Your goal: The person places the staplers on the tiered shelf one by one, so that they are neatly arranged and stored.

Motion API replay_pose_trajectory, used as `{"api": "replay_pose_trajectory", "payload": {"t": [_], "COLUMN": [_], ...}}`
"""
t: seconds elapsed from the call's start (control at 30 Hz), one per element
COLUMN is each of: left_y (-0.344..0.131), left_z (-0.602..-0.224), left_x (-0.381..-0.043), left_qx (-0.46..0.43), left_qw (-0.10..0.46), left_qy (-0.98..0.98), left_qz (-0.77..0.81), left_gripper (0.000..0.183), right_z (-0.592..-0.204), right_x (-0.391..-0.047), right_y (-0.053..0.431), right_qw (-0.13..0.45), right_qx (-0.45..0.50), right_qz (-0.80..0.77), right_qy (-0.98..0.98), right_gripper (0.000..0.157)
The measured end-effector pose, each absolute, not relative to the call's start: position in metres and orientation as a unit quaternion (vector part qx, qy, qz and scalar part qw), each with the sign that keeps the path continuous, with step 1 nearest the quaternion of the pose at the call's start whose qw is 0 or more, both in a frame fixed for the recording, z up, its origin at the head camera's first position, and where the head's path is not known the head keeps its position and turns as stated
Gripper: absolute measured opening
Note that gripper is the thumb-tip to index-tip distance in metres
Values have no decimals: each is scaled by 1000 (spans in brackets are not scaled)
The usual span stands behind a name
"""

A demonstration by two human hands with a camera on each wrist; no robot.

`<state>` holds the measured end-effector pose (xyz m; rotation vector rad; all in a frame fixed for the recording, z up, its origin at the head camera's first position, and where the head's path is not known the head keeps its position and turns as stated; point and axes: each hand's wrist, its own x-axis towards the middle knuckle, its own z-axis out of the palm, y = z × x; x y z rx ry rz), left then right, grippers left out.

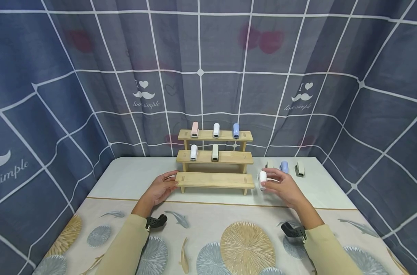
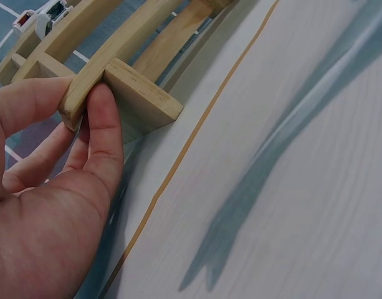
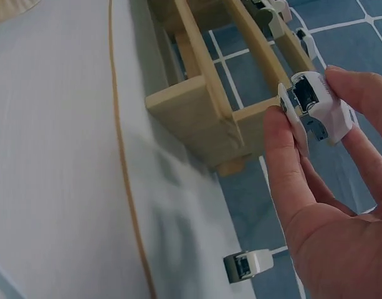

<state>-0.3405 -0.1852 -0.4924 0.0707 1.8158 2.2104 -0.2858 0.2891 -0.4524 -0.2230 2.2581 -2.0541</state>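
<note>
A three-tier wooden stand (image 1: pixel 215 179) stands on the table. My left hand (image 1: pixel 161 188) pinches the left end of its lowest shelf, thumb and fingers on either side of the board in the left wrist view. My right hand (image 1: pixel 280 185) holds a white mini stapler (image 3: pixel 318 106) between thumb and fingers, just right of that shelf. On the top tier sit a pink stapler (image 1: pixel 194 130), a white stapler (image 1: pixel 216 130) and a blue stapler (image 1: pixel 235 130). The middle tier bears another white stapler (image 1: pixel 194 152) and a cream stapler (image 1: pixel 215 152). The lowest tier is bare.
Behind my right hand, on the table's white strip (image 1: pixel 132 175), lie a blue stapler (image 1: pixel 284 167), a cream stapler (image 1: pixel 300 169) and a partly hidden pale stapler (image 1: pixel 269 164). A patterned cloth (image 1: pixel 201 229) covers the front. Checked curtains (image 1: pixel 222 91) close off the back and sides.
</note>
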Motion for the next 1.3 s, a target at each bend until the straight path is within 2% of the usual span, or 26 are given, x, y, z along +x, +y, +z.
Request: {"api": "replay_pose_trajectory", "payload": {"t": [0.4,0.83,1.3], "left_y": [-185,-186,-186], "left_z": [-493,-494,-492], "left_x": [-342,-342,-341], "left_qx": [28,33,39], "left_qw": [142,145,145], "left_qy": [633,627,629], "left_qz": [761,765,763], "left_gripper": [67,67,66], "right_z": [-427,-418,-403], "right_x": [-294,-309,-318], "right_y": [276,260,246], "right_qw": [27,25,52], "right_qx": [-105,-107,-104], "right_qz": [-659,-657,-656], "right_qy": [744,746,746], "right_gripper": [68,67,70]}}
